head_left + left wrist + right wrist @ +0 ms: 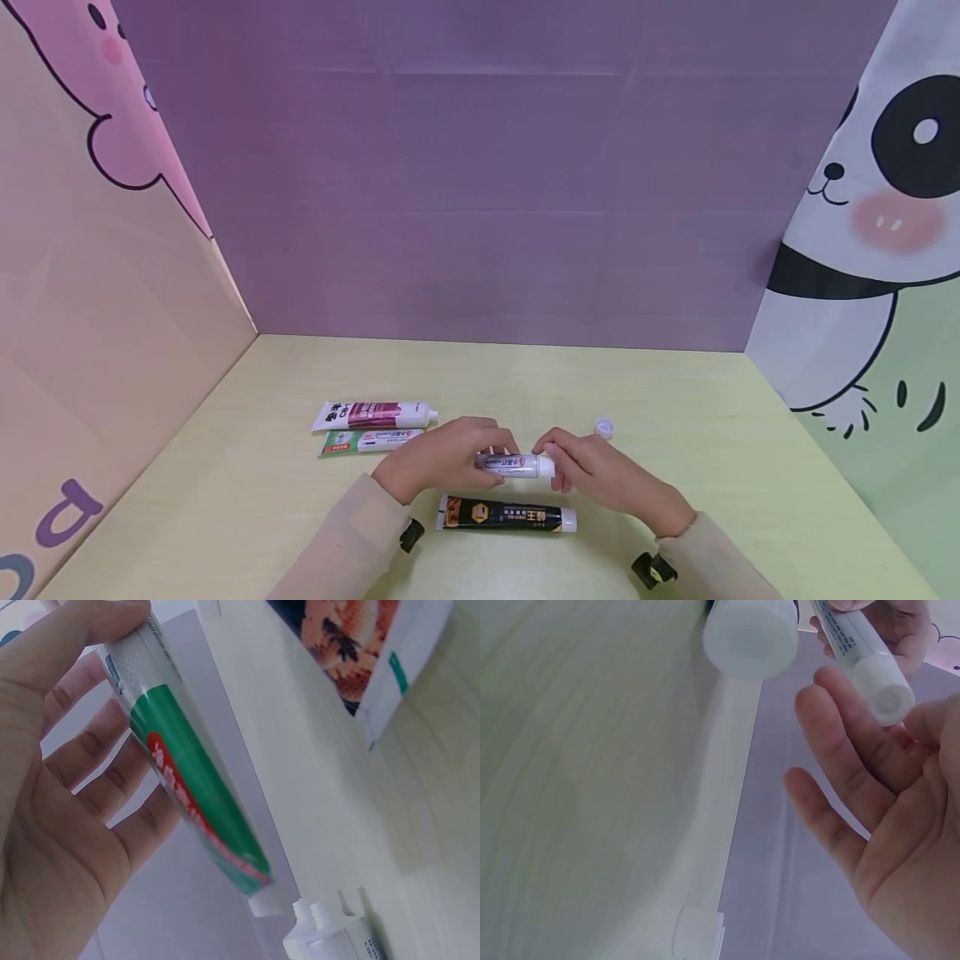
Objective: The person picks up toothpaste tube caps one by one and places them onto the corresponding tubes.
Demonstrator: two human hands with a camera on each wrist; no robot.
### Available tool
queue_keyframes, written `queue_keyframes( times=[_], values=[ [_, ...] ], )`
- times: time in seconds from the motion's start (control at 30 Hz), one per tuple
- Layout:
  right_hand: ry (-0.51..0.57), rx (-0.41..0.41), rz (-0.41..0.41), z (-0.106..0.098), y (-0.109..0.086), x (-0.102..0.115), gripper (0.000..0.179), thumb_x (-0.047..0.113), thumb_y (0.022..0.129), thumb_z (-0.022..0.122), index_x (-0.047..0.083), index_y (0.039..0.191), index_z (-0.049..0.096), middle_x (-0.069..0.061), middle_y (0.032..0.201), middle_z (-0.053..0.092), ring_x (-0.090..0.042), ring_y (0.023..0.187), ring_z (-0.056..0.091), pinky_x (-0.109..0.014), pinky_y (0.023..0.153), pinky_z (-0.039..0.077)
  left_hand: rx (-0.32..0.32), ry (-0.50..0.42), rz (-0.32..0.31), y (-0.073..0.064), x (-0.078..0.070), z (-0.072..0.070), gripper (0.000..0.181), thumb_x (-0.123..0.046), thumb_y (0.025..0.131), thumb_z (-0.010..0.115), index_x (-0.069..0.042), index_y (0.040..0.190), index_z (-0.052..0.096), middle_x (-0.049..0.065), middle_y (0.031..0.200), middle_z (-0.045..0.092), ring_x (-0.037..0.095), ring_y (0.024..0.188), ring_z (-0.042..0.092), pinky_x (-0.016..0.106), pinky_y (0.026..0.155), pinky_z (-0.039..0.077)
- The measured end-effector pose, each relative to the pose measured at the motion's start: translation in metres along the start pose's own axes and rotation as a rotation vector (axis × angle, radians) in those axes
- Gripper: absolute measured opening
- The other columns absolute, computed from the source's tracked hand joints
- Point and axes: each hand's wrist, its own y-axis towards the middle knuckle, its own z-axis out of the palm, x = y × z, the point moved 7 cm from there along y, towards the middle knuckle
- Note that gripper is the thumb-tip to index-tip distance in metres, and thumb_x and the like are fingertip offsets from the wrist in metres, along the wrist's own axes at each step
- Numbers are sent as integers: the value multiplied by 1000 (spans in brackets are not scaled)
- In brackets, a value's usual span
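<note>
My left hand point(457, 454) holds a white-and-green toothpaste tube point(199, 772) near its capped end, thumb on one side and fingers along the other. In the head view the tube lies level, its white cap point(885, 694) pointing right. At that cap my right hand point(596, 471) has its thumb and index finger pinched close, while the other fingers point(847, 757) stretch out loosely in the right wrist view. Nearer my body, a black toothpaste tube point(510, 515) with a white cap lies on the table below both hands.
Left of my left hand lie a purple-and-white toothpaste tube point(375, 415), its nozzle bare, and a green-and-white tube point(371, 441), partly behind the hand. A loose white cap point(603, 428) sits beyond my right hand. Printed panels point(480, 183) enclose the table point(300, 533).
</note>
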Motion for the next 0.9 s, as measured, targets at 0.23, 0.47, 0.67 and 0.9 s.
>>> queue_keyframes(
  times=[0.23,0.47,0.67,0.9],
  values=[
    [-29,-6,42,-2,-2,0,28,27,111,35,17,119,60,6,77,71,-8,77,69,-34,79,51,1,6,-6,-1,-1,0,26,-13,86,75,-20,110,69,-10,96,61,5,80,55,19,72,49],
    [-78,-16,109,-5,-6,-3,31,38,107,45,14,123,58,6,91,70,-10,84,65,-33,75,50,6,13,-7,-2,1,0,26,-14,87,74,-19,111,70,-10,96,61,5,80,55,19,73,49],
    [-111,-83,25,-10,-8,3,37,29,91,75,9,115,56,7,107,58,-14,94,62,-31,81,52,0,10,-8,-2,1,-1,26,-13,86,74,-19,111,70,-11,96,61,6,79,54,20,72,49],
    [-140,-106,-46,-9,-9,6,38,11,84,81,10,110,55,8,103,57,-17,92,63,-33,82,54,0,4,-4,-1,0,-1,26,-13,86,75,-19,110,70,-10,96,61,5,79,55,20,72,49]
  ],
)
